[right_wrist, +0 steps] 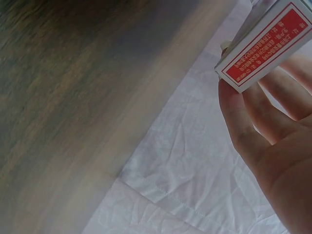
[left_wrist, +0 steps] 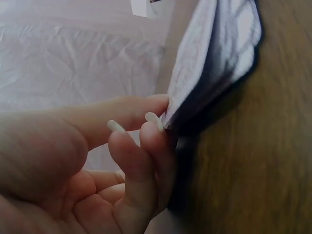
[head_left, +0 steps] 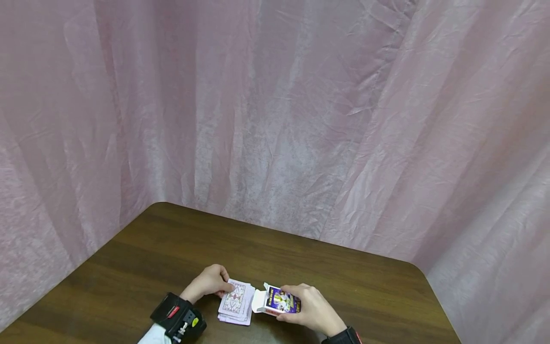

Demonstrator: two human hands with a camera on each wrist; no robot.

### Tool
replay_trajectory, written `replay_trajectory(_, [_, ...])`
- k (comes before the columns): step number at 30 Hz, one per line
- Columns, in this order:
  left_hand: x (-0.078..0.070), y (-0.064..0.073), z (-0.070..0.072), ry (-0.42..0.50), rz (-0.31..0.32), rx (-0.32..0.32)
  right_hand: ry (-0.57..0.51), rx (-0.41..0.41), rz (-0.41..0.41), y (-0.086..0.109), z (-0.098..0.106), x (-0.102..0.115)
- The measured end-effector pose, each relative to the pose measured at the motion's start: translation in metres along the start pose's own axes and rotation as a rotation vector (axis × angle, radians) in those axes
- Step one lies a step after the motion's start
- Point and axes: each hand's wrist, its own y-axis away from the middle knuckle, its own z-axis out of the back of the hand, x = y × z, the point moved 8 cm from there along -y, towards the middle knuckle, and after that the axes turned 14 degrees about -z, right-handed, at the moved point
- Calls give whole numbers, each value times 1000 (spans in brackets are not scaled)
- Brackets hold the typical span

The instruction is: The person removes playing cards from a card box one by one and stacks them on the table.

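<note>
Currently, a stack of playing cards (head_left: 236,303) sits low in my head view, patterned back uppermost, its edges a little out of line. On the cards' left side I have the left hand (head_left: 209,281), its thumb and fingertips pinching the border of the stack; the left wrist view shows the layers parting slightly beyond that grip. Whether the stack rests fully on the wood or is partly raised, I cannot tell.

Just beside the cards, to their right, I see a card box (head_left: 283,300) with a purple picture face up. The right hand (head_left: 312,310) grips it, thumb along the near edge and fingers across the far one, so the gap between them is as wide as the box. Its white end flap (head_left: 259,301) is folded out toward the cards; I can't make out whether they touch. My right wrist view shows a red printed panel (right_wrist: 268,44) on one narrow side.

Under all this lies a dark brown wooden tabletop (head_left: 193,248) with rounded corners, and behind it a pink, crinkled curtain (head_left: 275,119) hangs in folds. A black wrist strap (head_left: 179,316) covers the left wrist, above a white sleeve (head_left: 155,335). The right palm hides the box's far end from me.
</note>
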Motion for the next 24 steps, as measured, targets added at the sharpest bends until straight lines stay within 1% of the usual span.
replay_trajectory(3, [-2,1,2,-66,-8,3,3,-1,1,0,-1,0])
replay_trajectory(5, [-4,1,2,-97,-25,2,4,-4,4,1,-1,0])
replay_trajectory(12, [-9,-1,0,-135,-99,-34,-1,2,7,0,-2,0])
replay_trajectory(18, [-11,-1,-2,-158,-94,-40,-1,16,-13,-1,-2,0])
replay_trajectory(21, [-15,1,0,-185,-90,-44,-1,18,-16,-1,-2,0])
replay_trajectory(24, [-22,1,-1,-205,-114,-60,-3,20,-13,0,-3,0])
